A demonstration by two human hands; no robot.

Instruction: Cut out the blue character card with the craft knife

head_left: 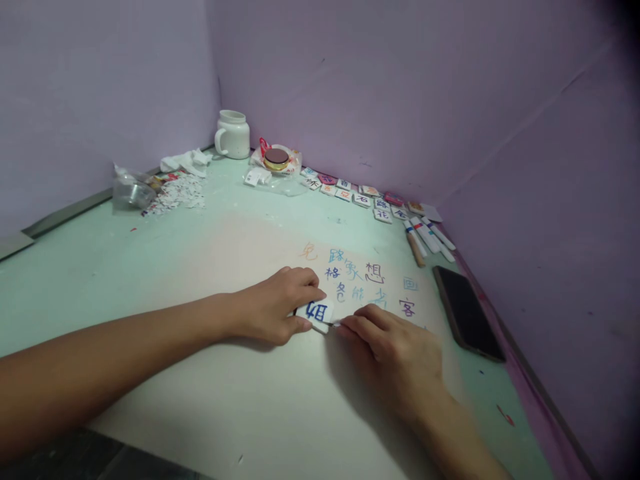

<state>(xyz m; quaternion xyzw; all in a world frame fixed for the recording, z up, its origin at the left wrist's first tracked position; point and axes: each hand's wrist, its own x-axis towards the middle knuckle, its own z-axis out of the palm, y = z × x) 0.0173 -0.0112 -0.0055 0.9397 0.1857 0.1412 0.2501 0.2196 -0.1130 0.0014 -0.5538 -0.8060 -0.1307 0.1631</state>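
My left hand (277,303) pinches a small white tile (315,313) with a blue character on it, held against the white sheet of paper (240,373). My right hand (395,350) is closed just right of the tile; a thin tip shows at its fingertips, touching the tile's edge, but the tool itself is hidden in the fingers. Several coloured characters (360,273) are written on the paper just beyond both hands.
A black phone (467,313) lies right of the paper. Markers (427,237) and a row of character tiles (360,193) line the far wall. A white mug (233,135), a wrapped round object (276,159), paper scraps (177,193) and a crumpled plastic bag (131,190) sit far left.
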